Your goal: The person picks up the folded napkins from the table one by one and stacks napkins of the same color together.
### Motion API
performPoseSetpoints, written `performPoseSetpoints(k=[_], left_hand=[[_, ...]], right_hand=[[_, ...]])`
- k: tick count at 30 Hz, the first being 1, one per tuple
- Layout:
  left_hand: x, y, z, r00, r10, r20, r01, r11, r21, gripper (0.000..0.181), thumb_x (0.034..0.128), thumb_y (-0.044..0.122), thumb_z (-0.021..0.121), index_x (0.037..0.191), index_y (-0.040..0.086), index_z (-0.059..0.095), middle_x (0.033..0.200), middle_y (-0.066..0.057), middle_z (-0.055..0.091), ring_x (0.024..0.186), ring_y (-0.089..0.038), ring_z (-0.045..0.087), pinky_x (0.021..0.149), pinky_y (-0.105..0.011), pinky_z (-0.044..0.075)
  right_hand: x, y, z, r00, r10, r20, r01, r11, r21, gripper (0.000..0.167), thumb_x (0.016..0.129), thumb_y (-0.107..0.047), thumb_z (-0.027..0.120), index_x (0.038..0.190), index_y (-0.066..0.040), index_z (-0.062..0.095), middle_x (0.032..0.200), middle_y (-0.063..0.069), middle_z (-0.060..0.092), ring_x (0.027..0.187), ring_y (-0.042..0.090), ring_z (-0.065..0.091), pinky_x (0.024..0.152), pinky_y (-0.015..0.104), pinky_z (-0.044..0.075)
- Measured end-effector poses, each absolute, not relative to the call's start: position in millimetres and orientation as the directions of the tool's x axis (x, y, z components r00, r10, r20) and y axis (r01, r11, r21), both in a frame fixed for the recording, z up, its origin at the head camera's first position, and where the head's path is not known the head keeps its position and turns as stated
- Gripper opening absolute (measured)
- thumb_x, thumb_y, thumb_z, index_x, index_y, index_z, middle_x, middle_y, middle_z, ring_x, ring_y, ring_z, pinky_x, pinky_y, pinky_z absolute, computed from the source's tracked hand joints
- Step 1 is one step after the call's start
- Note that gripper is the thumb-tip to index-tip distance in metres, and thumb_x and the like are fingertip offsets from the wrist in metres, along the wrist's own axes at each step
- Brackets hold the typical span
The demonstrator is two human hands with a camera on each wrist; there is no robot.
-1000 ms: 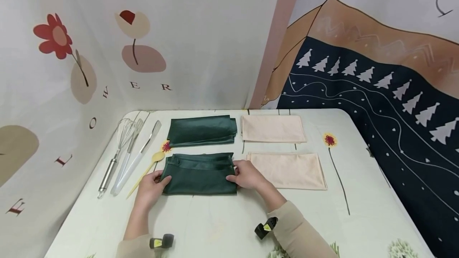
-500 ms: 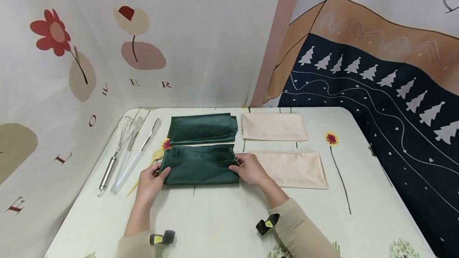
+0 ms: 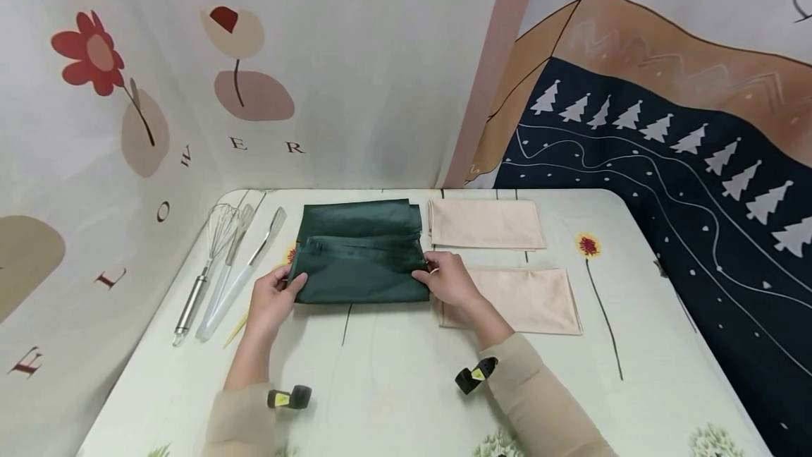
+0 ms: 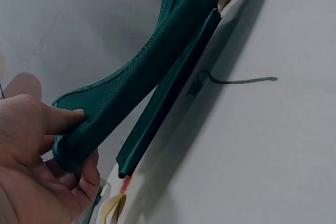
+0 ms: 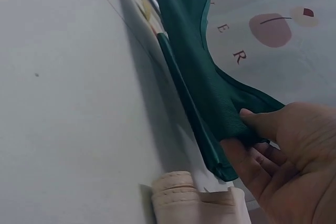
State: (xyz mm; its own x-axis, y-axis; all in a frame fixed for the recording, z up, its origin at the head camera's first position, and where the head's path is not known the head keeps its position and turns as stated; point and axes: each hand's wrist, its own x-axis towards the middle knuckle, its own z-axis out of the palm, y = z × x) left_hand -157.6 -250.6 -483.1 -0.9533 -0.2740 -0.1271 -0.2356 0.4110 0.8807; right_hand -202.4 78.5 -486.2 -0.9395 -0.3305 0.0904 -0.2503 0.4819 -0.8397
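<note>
The held green cloth (image 3: pixel 361 279) is raised over the near side of the resting green cloth (image 3: pixel 357 218), long axes roughly parallel. The left hand (image 3: pixel 271 302) and right hand (image 3: pixel 454 279) pinch its opposite short ends between their fingers.

Beige sleeves (image 3: pixel 542 400) — black wrist cameras (image 3: pixel 476 376) — yellow-marked.
</note>
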Motion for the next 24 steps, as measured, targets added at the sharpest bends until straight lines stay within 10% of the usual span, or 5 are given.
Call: performPoseSetpoints(k=[24], left_hand=[[-211.9, -244.6, -475.2, -0.958, -0.249, -0.139, -0.231, 0.390, 0.892, 0.042, 0.1029, 0.022, 0.061, 0.137, -0.004, 0.058, 0.132, -0.022, 0.059, 0.113, -0.026, 0.055, 0.076, -0.015, 0.047]], right_hand=[[-253.0, 80.4, -479.1, -0.962, -0.252, 0.104, -0.222, 0.505, -0.834, 0.009, 0.094, -0.013, 0.073, 0.089, -0.006, 0.071, 0.082, 0.005, 0.068, 0.076, 0.018, 0.058, 0.066, 0.029, 0.046]])
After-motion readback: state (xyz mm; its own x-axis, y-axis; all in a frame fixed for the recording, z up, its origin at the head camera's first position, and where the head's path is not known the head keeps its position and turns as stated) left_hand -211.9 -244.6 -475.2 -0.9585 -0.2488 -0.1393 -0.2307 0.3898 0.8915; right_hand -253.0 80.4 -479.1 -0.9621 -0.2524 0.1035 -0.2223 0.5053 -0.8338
